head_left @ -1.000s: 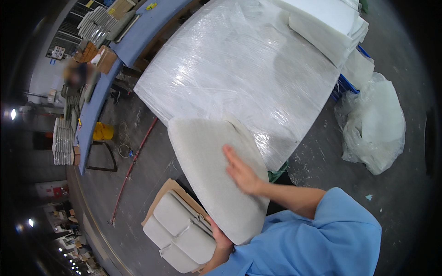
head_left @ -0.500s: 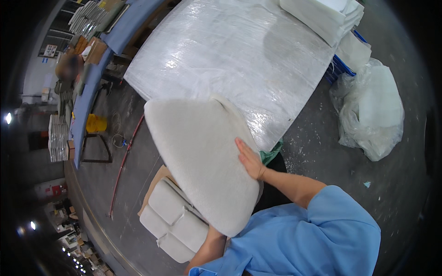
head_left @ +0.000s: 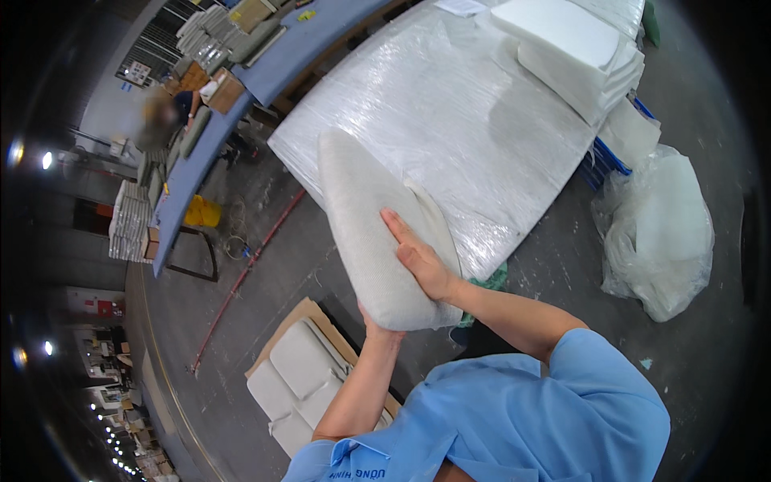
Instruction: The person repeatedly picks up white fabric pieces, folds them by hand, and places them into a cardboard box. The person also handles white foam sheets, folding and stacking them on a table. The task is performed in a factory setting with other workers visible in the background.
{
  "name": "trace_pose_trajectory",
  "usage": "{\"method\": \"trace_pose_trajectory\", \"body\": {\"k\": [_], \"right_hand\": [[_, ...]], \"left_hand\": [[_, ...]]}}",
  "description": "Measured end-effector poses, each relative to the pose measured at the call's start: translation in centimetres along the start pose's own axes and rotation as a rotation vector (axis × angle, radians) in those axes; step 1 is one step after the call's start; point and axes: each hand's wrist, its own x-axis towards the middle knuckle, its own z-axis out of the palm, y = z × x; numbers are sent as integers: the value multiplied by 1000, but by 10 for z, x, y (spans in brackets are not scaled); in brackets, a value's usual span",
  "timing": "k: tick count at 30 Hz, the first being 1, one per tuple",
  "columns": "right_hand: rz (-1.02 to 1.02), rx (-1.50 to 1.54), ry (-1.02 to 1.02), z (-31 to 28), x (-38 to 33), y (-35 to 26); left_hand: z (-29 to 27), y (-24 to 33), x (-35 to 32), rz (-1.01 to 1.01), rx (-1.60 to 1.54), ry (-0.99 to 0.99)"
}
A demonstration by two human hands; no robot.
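A pale grey fabric cushion (head_left: 361, 217) is held up in front of me, tilted so that its narrow side shows. A loose fold of its cover stands along the right edge. My left hand (head_left: 381, 323) grips the cushion's lower end, with most of its fingers hidden behind it. My right hand (head_left: 426, 263) lies flat against the cushion's right face, fingers stretched out and thumb apart. Low on the left, several similar pale cushions (head_left: 301, 361) lie on a sheet of brown cardboard (head_left: 277, 333) on the floor.
Ahead is a large surface wrapped in clear plastic (head_left: 450, 104), bearing white foam pads (head_left: 562, 40). A blue crate (head_left: 602, 165) and a plastic bag of white foam (head_left: 662, 229) stand right. A red hose (head_left: 257, 257), yellow bucket (head_left: 202, 211) and a person at a blue table (head_left: 193, 161) are left.
The cushion has been lifted and turned from its broad face to a narrower side. My left hand shows more at its lower end, and my view has shifted.
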Motion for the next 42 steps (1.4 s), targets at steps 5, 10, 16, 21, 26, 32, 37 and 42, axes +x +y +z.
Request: {"method": "trace_pose_trajectory", "body": {"k": [5, 10, 16, 21, 26, 32, 37, 42], "right_hand": [[-109, 28, -10, -18, 24, 11], [2, 11, -1, -14, -2, 11], [32, -121, 79, 20, -54, -55], [1, -230, 126, 29, -58, -46], [22, -221, 84, 25, -58, -30], [202, -126, 119, 22, -67, 4], [309, -79, 123, 2, -102, 78], [596, -23, -45, -47, -143, 173]], "left_hand": [[36, 8, 22, 13, -61, 6], [36, 2, 4, 59, -113, -66], [59, 6, -49, 256, 79, -29], [35, -6, -46, 347, 235, -42], [31, -13, -44, 311, 73, -53], [-17, -45, -34, -40, -171, -72], [-58, -109, -17, 298, 989, -275], [-46, -170, 41, -32, 400, -49]]}}
